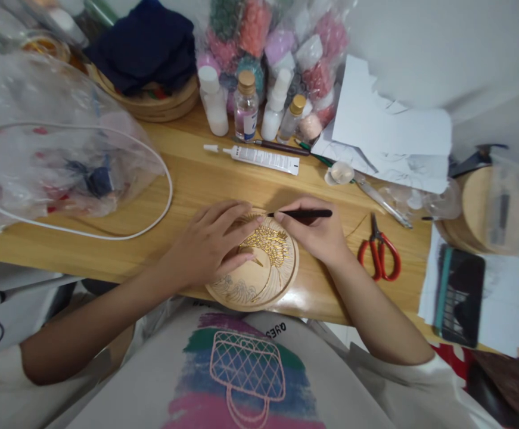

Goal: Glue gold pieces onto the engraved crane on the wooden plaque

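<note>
A round wooden plaque lies near the table's front edge, with drawn wave and feather lines and gold wire work on its upper right part. My left hand rests over the plaque's left side, fingers spread and pointing right. My right hand is at the plaque's upper right edge, fingers closed round a thin black tool. The tool's tip points left, to the plaque's top rim near my left fingertips. Whether the tip touches the wire is too small to tell.
Red-handled pliers lie right of my right hand. Behind are a white tube, small bottles and bagged coloured rolls. A white cable and plastic bag fill the left. Papers and a phone are right.
</note>
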Tool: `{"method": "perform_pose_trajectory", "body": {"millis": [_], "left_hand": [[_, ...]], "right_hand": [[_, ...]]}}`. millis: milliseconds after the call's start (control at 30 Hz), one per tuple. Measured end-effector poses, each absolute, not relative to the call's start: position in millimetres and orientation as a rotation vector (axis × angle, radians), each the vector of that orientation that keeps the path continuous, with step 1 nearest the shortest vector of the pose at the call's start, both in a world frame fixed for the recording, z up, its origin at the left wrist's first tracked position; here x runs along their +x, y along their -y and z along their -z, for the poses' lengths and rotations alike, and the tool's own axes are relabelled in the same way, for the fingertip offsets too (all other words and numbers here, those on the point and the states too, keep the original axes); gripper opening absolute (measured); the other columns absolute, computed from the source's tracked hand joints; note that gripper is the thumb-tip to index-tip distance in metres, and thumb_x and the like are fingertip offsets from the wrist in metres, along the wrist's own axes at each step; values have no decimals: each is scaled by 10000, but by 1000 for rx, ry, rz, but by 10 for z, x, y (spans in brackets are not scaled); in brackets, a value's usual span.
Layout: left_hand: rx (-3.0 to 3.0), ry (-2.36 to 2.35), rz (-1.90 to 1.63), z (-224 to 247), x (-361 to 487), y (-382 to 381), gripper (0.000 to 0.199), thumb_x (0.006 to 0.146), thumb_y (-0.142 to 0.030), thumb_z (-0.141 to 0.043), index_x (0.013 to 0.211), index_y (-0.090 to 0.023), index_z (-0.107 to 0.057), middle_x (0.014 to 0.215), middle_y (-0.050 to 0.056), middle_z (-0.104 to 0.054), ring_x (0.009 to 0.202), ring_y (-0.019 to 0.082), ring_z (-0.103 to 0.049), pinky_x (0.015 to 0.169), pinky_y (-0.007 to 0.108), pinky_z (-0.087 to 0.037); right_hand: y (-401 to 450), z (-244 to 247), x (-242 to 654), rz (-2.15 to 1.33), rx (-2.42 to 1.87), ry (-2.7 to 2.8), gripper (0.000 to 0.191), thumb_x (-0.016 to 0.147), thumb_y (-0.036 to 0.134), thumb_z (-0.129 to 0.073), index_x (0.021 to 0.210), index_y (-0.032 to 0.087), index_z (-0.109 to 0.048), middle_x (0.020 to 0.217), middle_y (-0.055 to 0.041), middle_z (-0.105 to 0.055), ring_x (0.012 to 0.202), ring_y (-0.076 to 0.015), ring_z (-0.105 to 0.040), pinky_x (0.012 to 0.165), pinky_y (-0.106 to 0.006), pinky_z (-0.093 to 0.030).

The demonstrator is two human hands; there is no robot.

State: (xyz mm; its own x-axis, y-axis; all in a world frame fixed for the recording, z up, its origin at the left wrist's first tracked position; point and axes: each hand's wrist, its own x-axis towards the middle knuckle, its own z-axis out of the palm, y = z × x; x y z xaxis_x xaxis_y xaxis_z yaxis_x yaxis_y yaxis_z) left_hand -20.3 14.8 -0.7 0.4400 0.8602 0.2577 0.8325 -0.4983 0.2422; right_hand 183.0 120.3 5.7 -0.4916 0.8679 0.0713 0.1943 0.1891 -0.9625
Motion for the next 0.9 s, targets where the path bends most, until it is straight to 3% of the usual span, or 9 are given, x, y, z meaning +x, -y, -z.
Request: {"method": "perform_pose_trajectory", "body": {"millis": [900], "left_hand": [[2584,-1565,-443,-39,-183,-141,516,986,-442,-480,1408,-145,-483,1364,195,-540,1259,351,-524,1012,520,-482]], "right_hand": [[-1218,-161,1897,-1362,-860,2043,87,771,210,-717,690,180,-705,636,9,-677,570,-93,-570,539,-230,-438]]}}
